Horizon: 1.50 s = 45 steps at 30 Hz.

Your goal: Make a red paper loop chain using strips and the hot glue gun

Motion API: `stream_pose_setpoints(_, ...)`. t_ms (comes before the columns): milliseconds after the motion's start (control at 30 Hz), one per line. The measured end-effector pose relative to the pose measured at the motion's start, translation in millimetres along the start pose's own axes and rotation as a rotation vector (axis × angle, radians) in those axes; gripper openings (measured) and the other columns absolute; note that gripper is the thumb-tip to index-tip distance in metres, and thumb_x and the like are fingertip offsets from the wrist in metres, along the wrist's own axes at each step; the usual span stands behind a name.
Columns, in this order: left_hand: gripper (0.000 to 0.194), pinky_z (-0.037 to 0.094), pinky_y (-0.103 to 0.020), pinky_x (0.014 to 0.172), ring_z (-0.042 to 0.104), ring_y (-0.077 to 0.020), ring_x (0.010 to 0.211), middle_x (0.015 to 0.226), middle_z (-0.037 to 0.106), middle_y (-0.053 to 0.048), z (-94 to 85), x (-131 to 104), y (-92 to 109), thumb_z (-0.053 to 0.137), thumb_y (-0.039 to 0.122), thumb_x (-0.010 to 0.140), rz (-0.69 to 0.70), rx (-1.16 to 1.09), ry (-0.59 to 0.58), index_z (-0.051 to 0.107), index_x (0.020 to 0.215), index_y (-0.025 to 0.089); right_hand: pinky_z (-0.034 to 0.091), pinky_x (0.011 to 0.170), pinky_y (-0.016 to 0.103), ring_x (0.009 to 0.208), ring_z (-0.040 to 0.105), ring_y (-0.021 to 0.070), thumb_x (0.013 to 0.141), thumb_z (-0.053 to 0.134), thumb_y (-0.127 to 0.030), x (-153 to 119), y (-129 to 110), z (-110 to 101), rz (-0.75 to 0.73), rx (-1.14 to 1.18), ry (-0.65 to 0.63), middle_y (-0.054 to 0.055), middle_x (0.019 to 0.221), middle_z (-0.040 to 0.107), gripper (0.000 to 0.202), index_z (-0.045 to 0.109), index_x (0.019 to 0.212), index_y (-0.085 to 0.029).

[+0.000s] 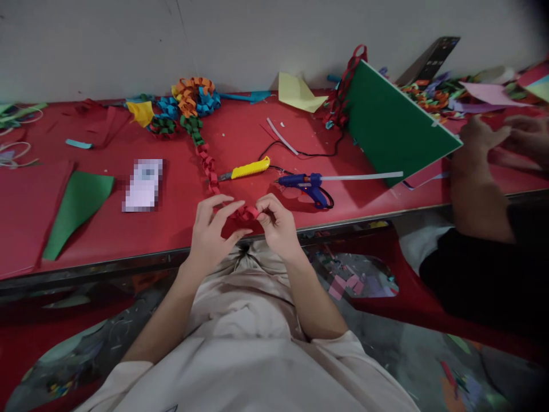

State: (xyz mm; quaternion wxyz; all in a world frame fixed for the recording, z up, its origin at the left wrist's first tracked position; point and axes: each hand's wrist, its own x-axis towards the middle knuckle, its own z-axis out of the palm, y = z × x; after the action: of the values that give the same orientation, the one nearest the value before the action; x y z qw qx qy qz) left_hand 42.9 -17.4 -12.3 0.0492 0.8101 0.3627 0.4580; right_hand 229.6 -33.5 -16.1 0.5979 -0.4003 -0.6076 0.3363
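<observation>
A paper chain [208,166] runs down the red table toward me, with orange, blue and green links at the far end and red ones near my hands. My right hand [277,224] pinches the red link at its near end. Beside it, my left hand [214,229] is open, its fingers spread and curved around the last red links; whether they touch the paper I cannot tell. Beyond my hands lies a yellow box cutter [250,168]. A blue glue gun [304,186] with a long glue stick in its back rests to the right.
A phone [143,185] and green paper [79,209] lie on the left. A green board [394,120] leans at the right, near a co-worker's hands [484,137]. A loose glue stick [282,136] and a black cord lie mid-table. Paper scraps litter the floor.
</observation>
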Motion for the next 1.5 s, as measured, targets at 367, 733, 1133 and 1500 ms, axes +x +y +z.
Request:
stream_pose_setpoints(367,0.033,0.044,-0.040,0.093,0.069,-0.0250,0.110,0.119,0.076,-0.011,6.4,3.2,-2.5,0.070,0.031,0.098,0.099,0.142,-0.136,0.065,0.129,0.019,0.043,0.077,0.031,0.081,0.053,0.0164,0.087,0.074,-0.063,-4.7,-2.2,2.9,0.172,0.168,0.012,0.001,0.084,0.054,0.046,0.065,0.074,-0.020)
stream_pose_setpoints(733,0.037,0.040,-0.047,0.093,0.065,-0.0314,0.111,0.120,0.075,-0.012,-6.6,36.0,-34.2,0.059,0.017,0.097,0.085,0.321,-0.288,0.068,0.132,0.022,0.039,0.067,0.028,0.072,0.050,0.0135,0.094,0.073,-0.042,3.8,-3.4,-8.2,0.084,-0.077,-0.006,-0.001,0.079,0.055,0.033,0.061,0.073,-0.020)
stream_pose_setpoints(1133,0.036,0.044,-0.041,0.107,0.057,-0.0261,0.118,0.123,0.065,-0.013,26.7,191.3,-104.8,0.046,0.035,0.103,0.197,0.159,-0.594,0.075,0.118,0.020,0.044,0.084,0.039,0.098,0.056,0.0270,0.105,0.055,-0.022,11.6,0.8,-16.2,-0.130,-1.105,-0.131,0.013,0.105,0.067,0.017,0.070,0.106,-0.016)
stream_pose_setpoints(1500,0.031,0.042,-0.037,0.098,0.054,-0.0281,0.119,0.129,0.061,-0.014,175.6,282.7,-145.4,0.064,0.023,0.089,0.169,0.388,-0.848,0.072,0.119,0.019,0.051,0.086,0.036,0.101,0.059,0.0228,0.106,0.055,-0.034,-14.4,1.7,-20.0,-0.067,-1.028,-0.208,0.008,0.109,0.069,0.022,0.063,0.121,-0.020)
